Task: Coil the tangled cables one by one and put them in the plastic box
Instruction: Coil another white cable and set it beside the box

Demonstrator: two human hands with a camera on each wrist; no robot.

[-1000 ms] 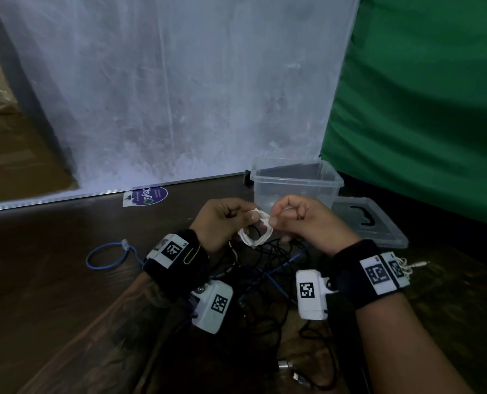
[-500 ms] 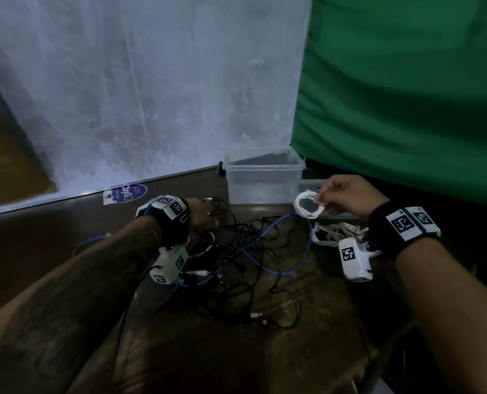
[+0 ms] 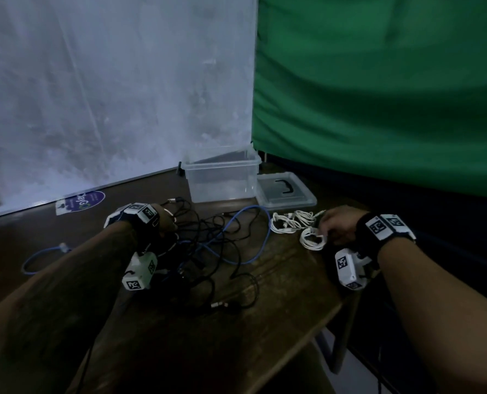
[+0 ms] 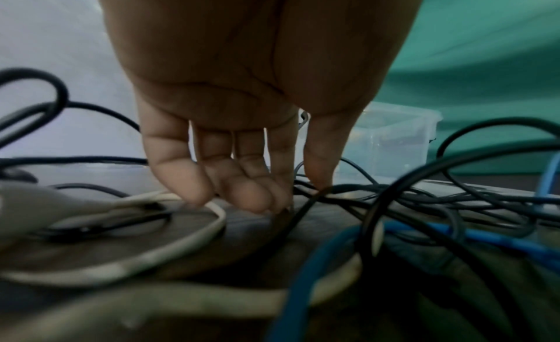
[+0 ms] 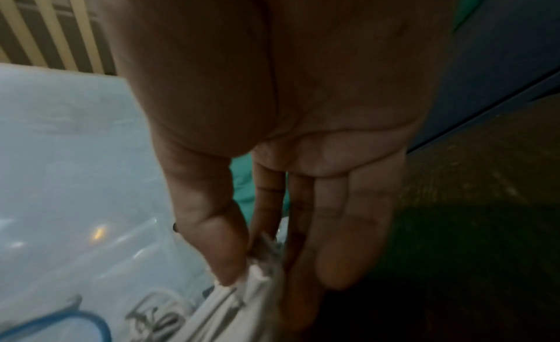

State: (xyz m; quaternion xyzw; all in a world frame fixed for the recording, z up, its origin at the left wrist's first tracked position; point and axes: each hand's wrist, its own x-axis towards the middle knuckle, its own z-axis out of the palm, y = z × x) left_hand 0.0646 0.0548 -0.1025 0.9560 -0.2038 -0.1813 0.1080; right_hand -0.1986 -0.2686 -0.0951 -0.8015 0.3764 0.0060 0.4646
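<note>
- The right hand (image 3: 339, 224) is low over the right part of the counter (image 3: 279, 280), thumb and fingers (image 5: 209, 246) closed in a pinch on the coiled white cable (image 3: 313, 238), which lies on the wood right under it
- The left hand (image 3: 165, 223) reaches down into the tangled cables (image 3: 208, 243); its fingers (image 4: 242, 179) point down, only loosely bent, with the tips on the counter among the wires and the smallest finger against a cream-white loop (image 4: 181, 234); nothing is held in it
- The tangle spreads across the middle of the counter between the two hands: thin black wires, a long blue cable (image 3: 253, 231) looping through them, and a metal plug (image 3: 216, 305) at the near edge
- A second loose bunch of white cable (image 3: 290, 221) lies just beyond the coiled one, left of the right hand
- The clear plastic box (image 3: 222, 180) stands open at the back of the counter, behind the tangle; whether anything lies inside is hard to tell
- Its lid (image 3: 286, 191) lies flat just beside it on the right
- A small blue cable loop (image 3: 39, 258) lies apart at far left
- A purple sticker (image 3: 80, 201) lies at the back left
</note>
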